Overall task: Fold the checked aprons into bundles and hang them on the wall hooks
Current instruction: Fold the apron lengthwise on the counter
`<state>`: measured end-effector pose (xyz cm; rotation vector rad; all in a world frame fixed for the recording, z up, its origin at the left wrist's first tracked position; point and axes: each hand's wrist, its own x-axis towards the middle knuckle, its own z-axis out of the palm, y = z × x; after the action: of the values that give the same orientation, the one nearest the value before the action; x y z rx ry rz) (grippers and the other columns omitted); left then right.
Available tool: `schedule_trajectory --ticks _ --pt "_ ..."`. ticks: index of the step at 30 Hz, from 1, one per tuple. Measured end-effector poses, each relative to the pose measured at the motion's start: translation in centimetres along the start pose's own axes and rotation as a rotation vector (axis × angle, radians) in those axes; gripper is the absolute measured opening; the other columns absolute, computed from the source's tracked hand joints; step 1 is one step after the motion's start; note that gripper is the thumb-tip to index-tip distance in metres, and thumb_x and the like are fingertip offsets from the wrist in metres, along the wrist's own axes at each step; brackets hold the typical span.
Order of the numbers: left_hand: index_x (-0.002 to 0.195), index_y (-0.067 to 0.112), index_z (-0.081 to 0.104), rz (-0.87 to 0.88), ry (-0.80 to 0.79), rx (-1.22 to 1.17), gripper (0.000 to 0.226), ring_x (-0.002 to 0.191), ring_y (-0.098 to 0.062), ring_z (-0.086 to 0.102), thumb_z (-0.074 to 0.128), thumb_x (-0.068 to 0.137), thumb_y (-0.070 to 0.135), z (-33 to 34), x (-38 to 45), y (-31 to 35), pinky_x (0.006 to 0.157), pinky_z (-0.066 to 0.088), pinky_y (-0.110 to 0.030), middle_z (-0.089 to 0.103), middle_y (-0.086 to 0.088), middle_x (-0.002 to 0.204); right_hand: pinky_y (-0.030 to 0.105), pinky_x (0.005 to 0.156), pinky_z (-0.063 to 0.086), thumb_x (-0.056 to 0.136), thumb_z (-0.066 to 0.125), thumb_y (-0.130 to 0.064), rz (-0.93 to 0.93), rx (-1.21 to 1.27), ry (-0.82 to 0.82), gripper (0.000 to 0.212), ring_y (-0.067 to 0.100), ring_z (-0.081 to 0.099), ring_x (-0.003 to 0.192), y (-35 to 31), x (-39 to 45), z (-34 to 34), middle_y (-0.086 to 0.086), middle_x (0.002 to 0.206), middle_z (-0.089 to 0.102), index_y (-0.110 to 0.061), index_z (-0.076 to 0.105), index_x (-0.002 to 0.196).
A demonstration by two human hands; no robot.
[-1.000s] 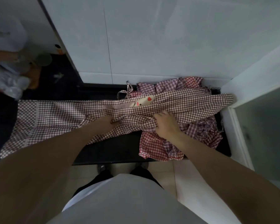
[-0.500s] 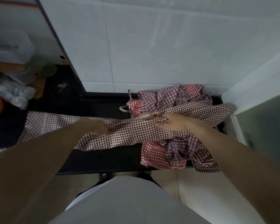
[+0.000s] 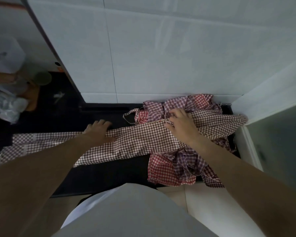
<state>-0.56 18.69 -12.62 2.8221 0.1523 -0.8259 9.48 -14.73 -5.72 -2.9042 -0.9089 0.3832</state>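
Brown-checked apron (image 3: 140,139) lies folded into a long band across my dark counter (image 3: 109,171), running from the left edge of the frame to the right corner. My left hand (image 3: 99,132), left of centre, presses flat on the band's far edge, fingers (image 3: 101,123) straight and reaching past the cloth onto the counter, gripping nothing. Right of centre, my right hand (image 3: 181,127) rests palm-down on the apron where it overlaps the heap of red and purple checked aprons (image 3: 178,170); its fingertips curl into the folds, though I cannot tell whether they pinch any cloth.
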Motion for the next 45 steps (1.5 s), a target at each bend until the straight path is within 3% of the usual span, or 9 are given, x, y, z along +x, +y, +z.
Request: schedule_trajectory --ticks 6,9,13,22,28,33,37,40,45 --pt "0.132 0.017 0.052 0.022 -0.075 -0.148 0.053 0.119 -0.024 0.053 0.058 0.093 0.053 0.7 1.2 0.0 0.104 0.042 -0.044 0.057 -0.007 0.131 0.042 0.103 0.037 0.104 0.044 -0.039 0.103 -0.011 -0.127 0.029 0.020 0.054 0.105 -0.3 1.0 0.0 0.002 0.112 0.059 -0.014 0.057 0.113" --pt "0.123 0.012 0.060 0.041 -0.168 -0.216 0.051 0.110 -0.022 0.058 0.067 0.089 0.050 0.5 1.1 0.1 0.097 0.048 -0.037 0.060 -0.002 0.119 0.028 0.071 0.045 0.096 0.060 -0.028 0.067 0.141 -0.231 0.030 0.008 0.053 0.077 -0.4 1.2 -0.1 0.000 0.111 0.062 -0.019 0.049 0.123" --pt "0.108 0.016 0.064 0.055 -0.296 -0.199 0.046 0.097 -0.015 0.058 0.073 0.082 0.053 0.7 0.7 0.6 0.087 0.049 -0.030 0.060 0.002 0.109 0.038 0.084 0.052 0.087 0.070 -0.027 0.053 0.085 -0.552 0.054 0.021 0.057 0.099 -0.8 1.6 -0.5 0.004 0.118 0.059 -0.019 0.045 0.134" --pt "0.085 0.026 0.054 0.087 -0.098 -0.399 0.038 0.084 -0.013 0.059 0.087 0.071 0.037 -1.3 0.0 0.7 0.065 0.045 -0.024 0.060 0.004 0.094 0.031 0.055 0.039 0.089 0.065 -0.011 0.072 0.218 -0.419 0.034 0.015 0.052 0.069 -1.5 0.5 -0.1 0.001 0.087 0.053 -0.017 0.043 0.114" --pt "0.076 0.022 0.060 0.140 0.058 -0.432 0.028 0.077 -0.011 0.061 0.088 0.070 0.023 -2.4 -0.8 2.4 0.071 0.051 -0.029 0.064 0.006 0.080 0.034 0.071 0.049 0.091 0.062 -0.018 0.102 0.145 -0.306 0.036 0.018 0.053 0.092 -2.3 -1.6 2.0 0.003 0.112 0.051 -0.016 0.043 0.121" --pt "0.061 0.023 0.054 0.160 0.188 -0.476 0.035 0.065 -0.007 0.056 0.084 0.071 0.010 -1.5 -2.3 3.4 0.063 0.045 -0.027 0.061 0.007 0.067 0.039 0.089 0.052 0.084 0.063 -0.054 0.106 0.148 -0.126 0.065 0.021 0.048 0.115 -3.5 -2.9 4.1 0.004 0.128 0.042 -0.018 0.038 0.132" --pt "0.088 0.020 0.060 0.158 0.226 -0.476 0.024 0.071 -0.005 0.055 0.080 0.078 0.013 -1.2 -3.3 4.0 0.067 0.048 -0.028 0.058 0.010 0.077 0.042 0.091 0.051 0.087 0.060 -0.062 0.129 0.125 -0.192 0.074 0.024 0.051 0.119 -3.4 -3.2 4.0 0.007 0.136 0.044 -0.016 0.036 0.139" --pt "0.135 0.016 0.051 0.148 0.013 -0.296 0.057 0.093 -0.015 0.060 0.075 0.085 0.026 -1.4 -3.4 4.2 0.082 0.049 -0.029 0.061 0.001 0.103 0.040 0.094 0.048 0.096 0.056 -0.048 0.035 0.106 -0.217 0.046 0.025 0.052 0.117 -3.7 -3.6 3.8 0.006 0.127 0.052 -0.014 0.049 0.127" --pt "0.112 0.016 0.065 0.180 -0.249 -0.076 0.042 0.096 -0.016 0.063 0.069 0.086 0.049 -1.2 -3.8 5.5 0.090 0.053 -0.036 0.066 0.000 0.109 0.028 0.080 0.042 0.094 0.063 -0.017 -0.061 0.182 -0.147 0.021 0.019 0.051 0.106 -5.3 -4.6 4.4 -0.002 0.113 0.046 -0.015 0.054 0.112"
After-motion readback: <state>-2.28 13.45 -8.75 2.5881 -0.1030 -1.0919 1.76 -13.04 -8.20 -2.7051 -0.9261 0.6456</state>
